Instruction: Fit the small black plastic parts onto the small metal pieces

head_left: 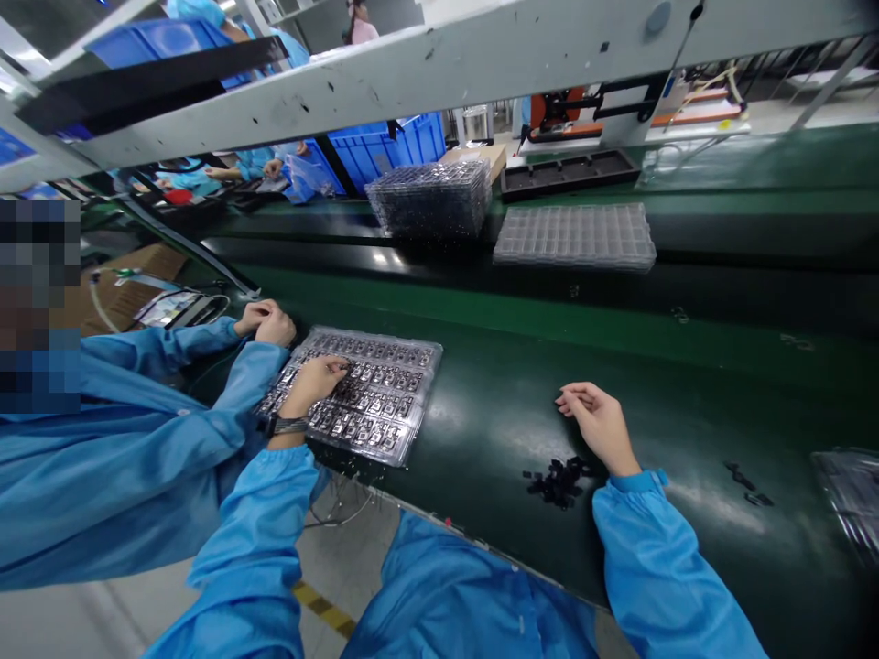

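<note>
My left hand (319,381), with a dark band at the wrist, is over a clear plastic tray (420,430) filled with rows of small metal-and-black parts (376,405). Its fingers are pinched together near one of the upper rows; whatever they hold is too small to make out. Further right, my right hand (599,425) hovers above the green work surface (487,412) with thumb and fingertips pressed together. Any piece between those fingertips is hidden. Just below that hand lies a loose pile of small black pieces (558,483).
At left, a co-worker's hands (269,322) meet beside the tray's corner. Stacked clear trays (431,197), more clear trays (575,236) and a black tray (569,174) stand at the back. Several dark scraps (748,483) and clear plastic (851,499) lie right. A white beam (439,69) crosses above.
</note>
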The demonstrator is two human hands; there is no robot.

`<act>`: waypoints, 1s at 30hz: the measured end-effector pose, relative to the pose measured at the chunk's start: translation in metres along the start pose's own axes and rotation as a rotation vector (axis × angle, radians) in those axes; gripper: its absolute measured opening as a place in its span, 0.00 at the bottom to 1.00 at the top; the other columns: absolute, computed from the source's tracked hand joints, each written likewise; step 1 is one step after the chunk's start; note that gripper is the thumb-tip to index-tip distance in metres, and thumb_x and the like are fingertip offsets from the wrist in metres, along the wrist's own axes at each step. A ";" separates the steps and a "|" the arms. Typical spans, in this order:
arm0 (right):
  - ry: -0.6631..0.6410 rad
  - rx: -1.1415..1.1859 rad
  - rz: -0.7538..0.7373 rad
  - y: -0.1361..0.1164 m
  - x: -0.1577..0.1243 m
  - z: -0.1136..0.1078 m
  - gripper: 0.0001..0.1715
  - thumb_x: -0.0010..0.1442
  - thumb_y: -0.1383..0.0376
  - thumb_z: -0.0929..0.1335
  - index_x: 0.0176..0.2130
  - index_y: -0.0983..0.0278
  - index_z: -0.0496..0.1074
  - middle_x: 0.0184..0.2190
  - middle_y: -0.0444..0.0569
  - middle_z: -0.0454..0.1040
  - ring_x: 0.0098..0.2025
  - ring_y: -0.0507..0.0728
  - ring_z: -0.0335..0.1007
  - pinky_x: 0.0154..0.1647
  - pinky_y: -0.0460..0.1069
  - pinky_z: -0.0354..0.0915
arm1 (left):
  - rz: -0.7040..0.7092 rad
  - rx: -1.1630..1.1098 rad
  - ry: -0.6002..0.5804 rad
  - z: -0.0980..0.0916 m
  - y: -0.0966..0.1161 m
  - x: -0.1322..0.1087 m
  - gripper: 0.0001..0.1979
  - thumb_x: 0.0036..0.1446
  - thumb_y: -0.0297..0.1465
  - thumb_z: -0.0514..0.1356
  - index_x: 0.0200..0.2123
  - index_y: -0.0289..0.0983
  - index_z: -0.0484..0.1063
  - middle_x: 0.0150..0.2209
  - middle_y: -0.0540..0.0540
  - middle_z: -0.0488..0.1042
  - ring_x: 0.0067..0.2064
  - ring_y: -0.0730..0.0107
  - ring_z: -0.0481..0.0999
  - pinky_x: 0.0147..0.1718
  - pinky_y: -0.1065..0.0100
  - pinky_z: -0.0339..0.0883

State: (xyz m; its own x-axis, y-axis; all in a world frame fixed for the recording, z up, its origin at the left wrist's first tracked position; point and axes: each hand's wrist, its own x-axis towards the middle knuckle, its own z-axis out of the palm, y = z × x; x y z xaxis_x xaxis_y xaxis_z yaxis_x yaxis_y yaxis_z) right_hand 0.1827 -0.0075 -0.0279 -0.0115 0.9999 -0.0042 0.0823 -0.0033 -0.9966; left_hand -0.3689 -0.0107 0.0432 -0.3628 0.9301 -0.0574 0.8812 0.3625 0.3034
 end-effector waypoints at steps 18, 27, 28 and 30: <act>-0.454 -0.474 -0.037 -0.034 -0.012 -0.004 0.03 0.56 0.69 0.69 0.31 0.64 0.75 0.22 0.40 0.72 0.24 0.50 0.64 0.29 0.45 0.57 | 0.401 -0.116 0.162 -0.015 0.114 -0.050 0.16 0.59 0.46 0.59 0.42 0.44 0.79 0.36 0.43 0.77 0.35 0.56 0.77 0.40 0.55 0.72; -0.728 -0.891 0.052 -0.059 -0.023 -0.010 0.07 0.52 0.68 0.77 0.33 0.60 0.78 0.23 0.40 0.73 0.26 0.52 0.67 0.30 0.46 0.52 | 0.591 -0.440 -0.197 0.038 0.273 -0.113 0.17 0.63 0.40 0.59 0.49 0.39 0.79 0.43 0.43 0.77 0.39 0.61 0.76 0.42 0.62 0.71; -0.742 -0.898 0.058 -0.061 -0.024 -0.009 0.06 0.53 0.68 0.76 0.32 0.60 0.78 0.23 0.40 0.74 0.27 0.52 0.67 0.30 0.46 0.52 | 0.631 -0.476 -0.229 0.051 0.284 -0.112 0.16 0.64 0.39 0.59 0.48 0.39 0.80 0.42 0.42 0.77 0.38 0.62 0.76 0.40 0.63 0.70; -0.758 -0.890 0.057 -0.063 -0.024 -0.007 0.05 0.54 0.70 0.75 0.30 0.60 0.78 0.24 0.41 0.74 0.28 0.53 0.69 0.30 0.46 0.53 | 0.691 -0.529 -0.284 0.079 0.303 -0.106 0.14 0.63 0.37 0.59 0.46 0.38 0.80 0.40 0.42 0.78 0.35 0.65 0.75 0.38 0.65 0.69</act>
State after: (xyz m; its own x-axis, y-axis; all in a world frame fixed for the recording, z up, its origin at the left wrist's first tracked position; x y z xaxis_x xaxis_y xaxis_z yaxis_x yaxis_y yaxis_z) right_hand 0.1848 -0.0317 0.0353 -0.5523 0.7346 -0.3942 0.7670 0.2625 -0.5855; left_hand -0.0393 0.0050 0.0657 0.3436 0.9349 0.0888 0.5952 -0.2899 0.7495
